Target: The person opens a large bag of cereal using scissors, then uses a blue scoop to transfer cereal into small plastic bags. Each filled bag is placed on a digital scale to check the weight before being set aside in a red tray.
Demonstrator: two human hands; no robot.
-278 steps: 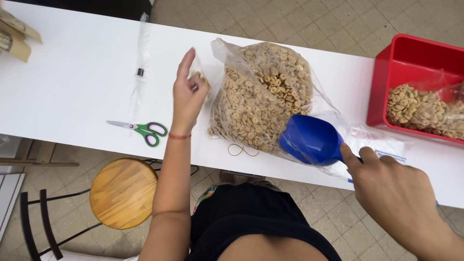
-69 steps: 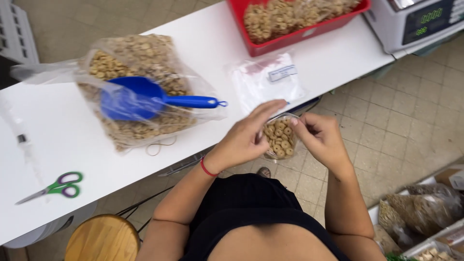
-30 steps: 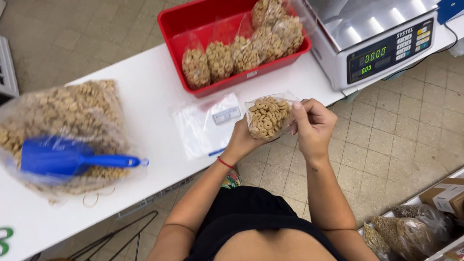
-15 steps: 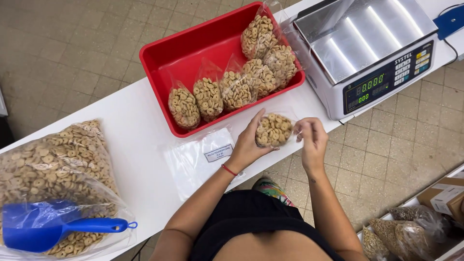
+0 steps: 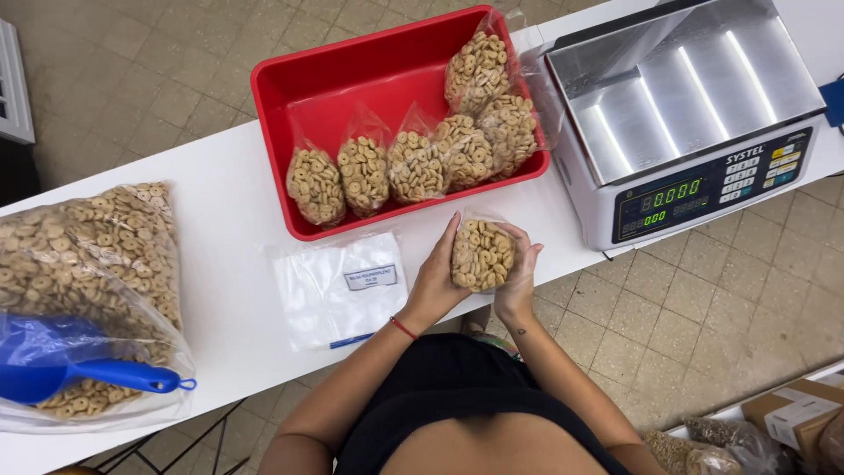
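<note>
Cupping from both sides, the bag [image 5: 481,255] of cereal rings is held above the table [image 5: 220,237] edge by the left hand [image 5: 437,277] and right hand [image 5: 519,277]; light, soft, crushable, best gripped around its middle.

White table [image 5: 220,220]: red tray [image 5: 290,97], scale [image 5: 694,114], bulk bag [image 5: 88,264], flat pouches [image 5: 338,290].

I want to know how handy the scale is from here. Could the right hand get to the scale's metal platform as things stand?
Probably yes. The right hand lies close to the scale, with bare white table between. But with the left hand it clasps the small filled bag, so the bag would go along.
</note>
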